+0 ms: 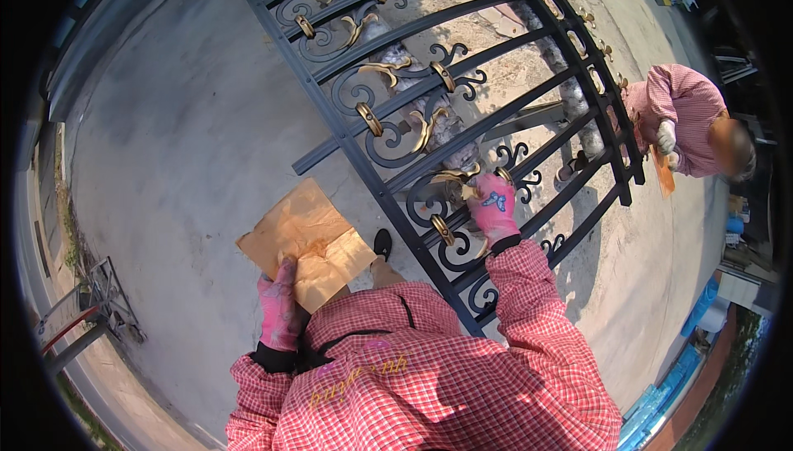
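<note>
My left hand, in a pink glove, grips a creased brown cardboard sheet with a shiny gold smear near its middle. Dark metal railing with curved bars, scrolls, gold-coloured collars and gold-coloured leaves stretches away in front of me. My right hand, also pink-gloved, is closed at a gold-tinted leaf on the nearer scrollwork. A small pale, yellowish bit shows at its fingertips; its kind is too hidden to tell. A gold collar sits just beside that hand on a bar.
Across the railing, a co-worker in a checked top and pale gloves bends over, holding an orange-brown sheet. Long rolls in grey wrapping lie beneath the bars. A metal frame stands at left; blue material lies lower right.
</note>
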The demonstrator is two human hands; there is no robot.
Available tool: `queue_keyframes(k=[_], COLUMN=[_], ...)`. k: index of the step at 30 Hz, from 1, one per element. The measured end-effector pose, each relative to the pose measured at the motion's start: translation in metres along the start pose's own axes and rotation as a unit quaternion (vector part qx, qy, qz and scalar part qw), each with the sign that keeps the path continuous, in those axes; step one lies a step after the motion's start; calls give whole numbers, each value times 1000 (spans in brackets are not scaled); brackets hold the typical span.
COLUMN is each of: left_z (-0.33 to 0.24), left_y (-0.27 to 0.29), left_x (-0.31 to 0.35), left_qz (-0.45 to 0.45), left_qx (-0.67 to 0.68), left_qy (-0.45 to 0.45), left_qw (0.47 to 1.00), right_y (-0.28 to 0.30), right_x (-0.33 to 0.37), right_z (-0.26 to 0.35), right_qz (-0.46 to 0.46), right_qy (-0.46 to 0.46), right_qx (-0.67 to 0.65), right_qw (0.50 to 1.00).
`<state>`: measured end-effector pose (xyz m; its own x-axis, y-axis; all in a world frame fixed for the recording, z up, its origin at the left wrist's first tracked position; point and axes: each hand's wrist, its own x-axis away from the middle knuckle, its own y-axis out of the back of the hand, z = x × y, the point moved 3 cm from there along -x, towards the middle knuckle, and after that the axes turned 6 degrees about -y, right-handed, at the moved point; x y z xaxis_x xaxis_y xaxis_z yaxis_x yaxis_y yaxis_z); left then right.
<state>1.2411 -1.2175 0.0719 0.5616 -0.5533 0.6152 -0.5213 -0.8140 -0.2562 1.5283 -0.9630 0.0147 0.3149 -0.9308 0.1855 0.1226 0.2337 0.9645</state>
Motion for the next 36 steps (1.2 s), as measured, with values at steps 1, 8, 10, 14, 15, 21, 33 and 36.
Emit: queue_keyframes(k=[1,8,10,14,15,21,33,36], left_z=[0,16,21,24,26,34,32,35], left_y=[-2,-24,-36,-58,-61,-79,-72,-63], left_x=[-1,-8,-10,-7,-7,1,6,4], left_qz=[3,69,90,136,146,173,107,86], left_qx=[-1,-67,-93,-111,-108,-116,-91,-106], left_qy=[2,11,13,7,13,16,2,-1], left_qw=[1000,995,992,984,983,978,990,991], right_y=[10,44,53,77,80,77,94,64], right_x=[6,33,42,59,64,71,25,-13], right_z=[-5,-8,6,51,61,103,1,-73], right_qz=[-43,90,86,104,120,19,-52,-15], right_qy=[6,-143,-107,-42,-17,244,91,-42], right_qx=[-82,-622,-628,-619,-605,-220,-284,-355], right_qw=[996,764,766,777,787,944,953,934])
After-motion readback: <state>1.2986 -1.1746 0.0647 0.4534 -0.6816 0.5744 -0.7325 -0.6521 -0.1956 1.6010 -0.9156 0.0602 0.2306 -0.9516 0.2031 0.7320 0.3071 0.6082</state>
